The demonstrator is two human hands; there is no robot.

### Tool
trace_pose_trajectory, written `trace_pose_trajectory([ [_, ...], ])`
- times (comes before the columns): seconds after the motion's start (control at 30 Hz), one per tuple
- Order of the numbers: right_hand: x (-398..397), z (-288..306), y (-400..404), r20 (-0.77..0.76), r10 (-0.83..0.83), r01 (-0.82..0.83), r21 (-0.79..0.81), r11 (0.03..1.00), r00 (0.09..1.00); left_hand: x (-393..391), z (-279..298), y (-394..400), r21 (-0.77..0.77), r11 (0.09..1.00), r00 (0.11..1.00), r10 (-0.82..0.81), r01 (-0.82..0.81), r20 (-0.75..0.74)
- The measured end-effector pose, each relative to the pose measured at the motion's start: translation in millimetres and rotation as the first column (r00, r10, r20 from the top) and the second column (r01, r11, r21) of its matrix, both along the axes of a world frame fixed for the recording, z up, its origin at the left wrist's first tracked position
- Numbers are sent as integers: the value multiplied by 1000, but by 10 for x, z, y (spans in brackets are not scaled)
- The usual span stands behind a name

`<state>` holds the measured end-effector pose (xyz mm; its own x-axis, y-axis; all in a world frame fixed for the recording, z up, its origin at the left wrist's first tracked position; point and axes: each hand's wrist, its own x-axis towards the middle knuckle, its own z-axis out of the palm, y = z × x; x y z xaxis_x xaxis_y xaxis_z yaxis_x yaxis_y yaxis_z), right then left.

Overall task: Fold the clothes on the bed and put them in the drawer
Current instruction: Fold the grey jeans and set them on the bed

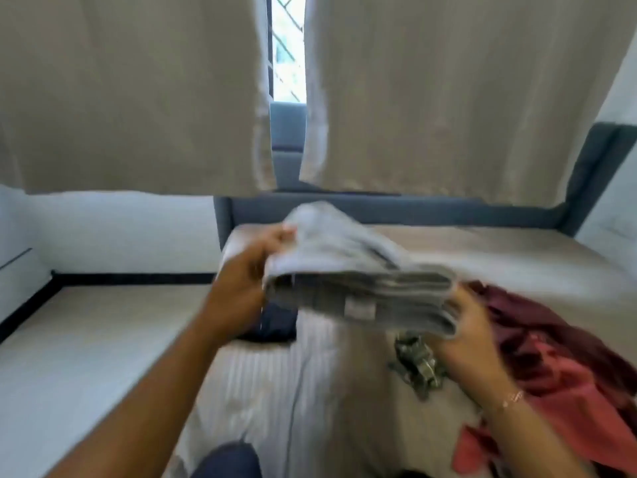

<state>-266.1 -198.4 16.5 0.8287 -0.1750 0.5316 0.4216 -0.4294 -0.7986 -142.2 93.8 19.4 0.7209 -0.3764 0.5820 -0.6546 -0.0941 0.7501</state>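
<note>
Left hand (256, 267), right hand (472, 336) gripping

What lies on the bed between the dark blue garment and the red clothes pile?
In the head view, a small crumpled patterned cloth lies between the dark blue garment and the red clothes pile, on bare striped sheet.

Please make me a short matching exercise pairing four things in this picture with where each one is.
Things:
1. grey garment
2. red clothes
3. curtains
4. bracelet

Places:
A. hanging above the bed
B. on the right wrist
C. held in both hands
D. heaped on the bed's right side

Pairs: 1-C, 2-D, 3-A, 4-B
</note>
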Motion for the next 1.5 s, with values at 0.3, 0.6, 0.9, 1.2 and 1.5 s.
trace_pose_trajectory([
  [0.3,-1121,-2227,296,-466,19,-155,-255,955,885,-1392,-2174,462,407,913,925,179,-30,-335],
  [0.6,-937,-2436,133,-575,-22,-311,-474,824,818,-1152,-2270,502,589,803,951,107,89,-290],
  [0.9,-898,-2423,-6,-564,20,-238,-315,919,825,-1046,-2219,436,644,755,937,128,121,-326],
  [1.2,-891,-2194,-11,-524,205,-216,42,976,827,-977,-2121,242,412,904,892,87,117,-444],
  [1.5,25,-2454,-214,-659,-210,323,52,945,722,-220,-2343,-294,535,826,807,434,-178,-401],
])
